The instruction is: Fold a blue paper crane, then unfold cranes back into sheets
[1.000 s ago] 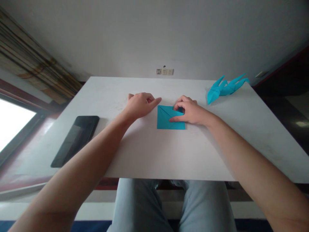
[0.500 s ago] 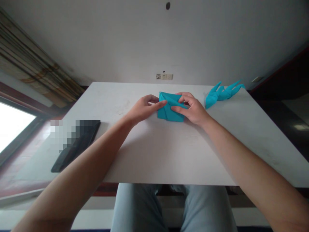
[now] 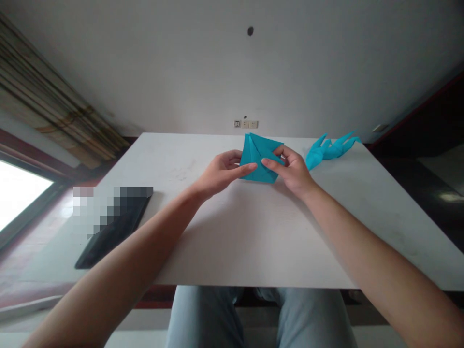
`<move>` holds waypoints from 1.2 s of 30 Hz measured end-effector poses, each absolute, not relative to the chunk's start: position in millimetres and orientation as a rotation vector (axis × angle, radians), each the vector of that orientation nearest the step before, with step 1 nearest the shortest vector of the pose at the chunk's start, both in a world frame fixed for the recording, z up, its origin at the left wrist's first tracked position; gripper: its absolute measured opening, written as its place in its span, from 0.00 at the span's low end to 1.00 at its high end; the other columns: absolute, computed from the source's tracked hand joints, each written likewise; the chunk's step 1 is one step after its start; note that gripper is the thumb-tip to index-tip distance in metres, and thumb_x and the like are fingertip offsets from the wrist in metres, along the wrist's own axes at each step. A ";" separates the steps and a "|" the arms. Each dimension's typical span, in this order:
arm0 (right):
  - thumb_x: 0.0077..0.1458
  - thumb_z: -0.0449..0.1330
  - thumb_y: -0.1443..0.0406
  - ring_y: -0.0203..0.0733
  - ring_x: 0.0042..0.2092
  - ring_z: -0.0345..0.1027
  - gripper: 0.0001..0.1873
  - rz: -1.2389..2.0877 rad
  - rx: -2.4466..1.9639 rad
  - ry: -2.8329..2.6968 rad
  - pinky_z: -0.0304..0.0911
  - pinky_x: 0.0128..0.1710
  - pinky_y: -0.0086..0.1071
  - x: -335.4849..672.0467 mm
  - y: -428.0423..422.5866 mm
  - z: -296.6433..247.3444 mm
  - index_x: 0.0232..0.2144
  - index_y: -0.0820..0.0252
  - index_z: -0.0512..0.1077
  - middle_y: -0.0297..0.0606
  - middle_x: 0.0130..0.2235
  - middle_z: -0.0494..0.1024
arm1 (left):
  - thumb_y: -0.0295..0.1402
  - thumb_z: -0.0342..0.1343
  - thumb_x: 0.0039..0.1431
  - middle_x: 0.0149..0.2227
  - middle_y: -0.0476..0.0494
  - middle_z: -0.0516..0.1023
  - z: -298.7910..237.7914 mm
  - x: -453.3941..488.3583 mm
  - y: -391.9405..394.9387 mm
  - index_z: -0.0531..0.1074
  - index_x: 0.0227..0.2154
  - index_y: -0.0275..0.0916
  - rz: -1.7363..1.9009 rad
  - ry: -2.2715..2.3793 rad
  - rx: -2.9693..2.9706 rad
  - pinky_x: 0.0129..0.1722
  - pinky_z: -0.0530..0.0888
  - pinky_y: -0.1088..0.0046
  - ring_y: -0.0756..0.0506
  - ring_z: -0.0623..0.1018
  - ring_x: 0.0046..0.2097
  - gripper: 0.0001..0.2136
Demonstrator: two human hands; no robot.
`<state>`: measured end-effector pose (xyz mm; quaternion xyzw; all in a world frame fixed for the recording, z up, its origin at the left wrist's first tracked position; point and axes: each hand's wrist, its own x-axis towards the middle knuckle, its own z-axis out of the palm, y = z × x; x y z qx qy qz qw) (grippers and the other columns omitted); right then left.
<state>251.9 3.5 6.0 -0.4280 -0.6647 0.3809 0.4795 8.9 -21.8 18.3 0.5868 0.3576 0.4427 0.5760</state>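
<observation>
A folded sheet of blue origami paper (image 3: 255,157) is held up between both hands over the far middle of the table, its creased flaps facing me. My left hand (image 3: 226,166) grips its left side, thumb across the front and fingers partly hidden behind. At the right edge, my right hand (image 3: 292,169) pinches the paper, with the thumb on the front and the fingertips at the folded layers. To the right of that hand lie blue folded paper cranes (image 3: 328,151), overlapping so that their number is hard to tell.
The white table (image 3: 239,251) ends near my lap. A dark flat object (image 3: 112,237), partly pixelated, lies on its left side. Beyond the far edge stands a wall with sockets (image 3: 245,124). A curtain (image 3: 54,106) and a bright window are on the left.
The folded paper has tilted and turned slightly, its top shifting right. My left thumb has slid lower on its front, and the right fingers have shifted along the right edge. The view has tipped upward slightly.
</observation>
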 end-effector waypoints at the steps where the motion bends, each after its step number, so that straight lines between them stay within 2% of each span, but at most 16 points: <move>1: 0.50 0.78 0.35 0.45 0.38 0.67 0.34 0.914 -1.045 -1.656 0.68 0.39 0.39 251.0 2.2 6.6 0.35 0.49 0.70 0.31 0.35 0.73 | 0.54 0.80 0.56 0.54 0.32 0.90 15.9 10.1 -21.1 0.82 0.52 0.37 1.052 0.827 1.364 0.58 0.85 0.54 0.34 0.89 0.55 0.31; 5: 0.52 0.77 0.38 0.46 0.39 0.68 0.31 0.912 -1.034 -1.742 0.67 0.38 0.40 248.4 -1.6 6.5 0.44 0.47 0.73 0.33 0.38 0.74 | 0.53 0.80 0.56 0.54 0.34 0.90 7.6 11.9 -16.4 0.82 0.50 0.38 1.107 0.827 1.384 0.58 0.86 0.52 0.33 0.88 0.56 0.28; 8: 0.56 0.75 0.37 0.46 0.35 0.67 0.32 0.963 -1.043 -1.751 0.66 0.35 0.40 248.3 -2.6 4.9 0.51 0.42 0.70 0.32 0.37 0.73 | 0.56 0.77 0.58 0.53 0.36 0.90 6.3 11.7 -14.1 0.81 0.48 0.39 1.184 0.903 1.399 0.58 0.86 0.52 0.33 0.88 0.56 0.28; 11: 0.60 0.71 0.35 0.45 0.34 0.65 0.29 0.903 -1.015 -1.797 0.65 0.34 0.40 248.9 -3.0 4.5 0.50 0.42 0.71 0.31 0.36 0.71 | 0.56 0.76 0.59 0.54 0.35 0.90 6.5 10.8 -12.9 0.79 0.49 0.40 1.227 0.964 1.403 0.57 0.86 0.54 0.33 0.87 0.58 0.28; 14: 0.63 0.70 0.38 0.45 0.35 0.66 0.24 0.871 -0.984 -1.869 0.65 0.36 0.40 249.2 -5.0 6.8 0.46 0.45 0.77 0.34 0.38 0.76 | 0.54 0.73 0.63 0.54 0.36 0.89 5.4 8.7 -11.4 0.75 0.56 0.42 1.236 1.056 1.421 0.52 0.87 0.56 0.35 0.89 0.54 0.28; 17: 0.63 0.71 0.44 0.44 0.35 0.68 0.21 0.920 -0.984 -1.957 0.67 0.37 0.40 250.8 -8.1 11.5 0.50 0.48 0.82 0.36 0.41 0.82 | 0.50 0.70 0.68 0.52 0.38 0.87 4.9 5.7 -9.9 0.67 0.66 0.47 1.220 1.218 1.497 0.46 0.86 0.59 0.39 0.89 0.49 0.30; 20: 0.62 0.72 0.49 0.43 0.34 0.69 0.22 0.885 -1.011 -2.045 0.68 0.37 0.39 254.9 -9.3 16.5 0.54 0.50 0.85 0.36 0.39 0.83 | 0.45 0.68 0.70 0.50 0.41 0.85 5.5 2.8 -8.6 0.65 0.68 0.50 1.169 1.342 1.585 0.42 0.85 0.62 0.41 0.88 0.46 0.29; 25: 0.59 0.71 0.56 0.44 0.36 0.71 0.21 0.862 -0.999 -2.132 0.69 0.39 0.41 262.9 -5.9 18.0 0.54 0.51 0.87 0.38 0.41 0.82 | 0.39 0.69 0.67 0.46 0.44 0.83 0.6 -1.6 -4.4 0.66 0.65 0.50 1.123 1.413 1.631 0.41 0.83 0.63 0.43 0.85 0.42 0.28; 28: 0.55 0.74 0.59 0.45 0.38 0.72 0.24 0.845 -0.981 -2.179 0.70 0.41 0.42 264.8 -3.5 14.1 0.55 0.50 0.87 0.39 0.42 0.81 | 0.38 0.69 0.67 0.49 0.43 0.83 -4.1 -4.1 -1.3 0.68 0.64 0.49 1.094 1.457 1.710 0.43 0.82 0.64 0.43 0.84 0.45 0.26; 30: 0.54 0.75 0.60 0.45 0.39 0.71 0.24 0.803 -0.978 -2.224 0.71 0.43 0.43 265.5 -2.0 10.6 0.55 0.50 0.87 0.38 0.42 0.79 | 0.36 0.69 0.66 0.54 0.40 0.82 -4.3 -5.5 -0.7 0.72 0.61 0.47 1.109 1.491 1.819 0.46 0.82 0.64 0.42 0.83 0.51 0.23; 33: 0.57 0.74 0.60 0.45 0.38 0.69 0.19 0.709 -0.990 -2.338 0.72 0.45 0.45 268.2 0.6 6.0 0.51 0.50 0.89 0.37 0.41 0.75 | 0.34 0.70 0.62 0.60 0.36 0.79 1.7 -6.9 -4.0 0.80 0.51 0.43 1.063 1.540 2.058 0.56 0.80 0.60 0.38 0.80 0.58 0.15; 36: 0.60 0.74 0.57 0.50 0.43 0.71 0.14 0.620 -0.997 -2.412 0.74 0.50 0.50 272.6 3.3 3.6 0.48 0.47 0.90 0.41 0.47 0.72 | 0.33 0.67 0.63 0.54 0.39 0.82 10.3 -7.7 -10.2 0.85 0.45 0.43 0.837 1.457 2.247 0.61 0.76 0.56 0.37 0.81 0.55 0.08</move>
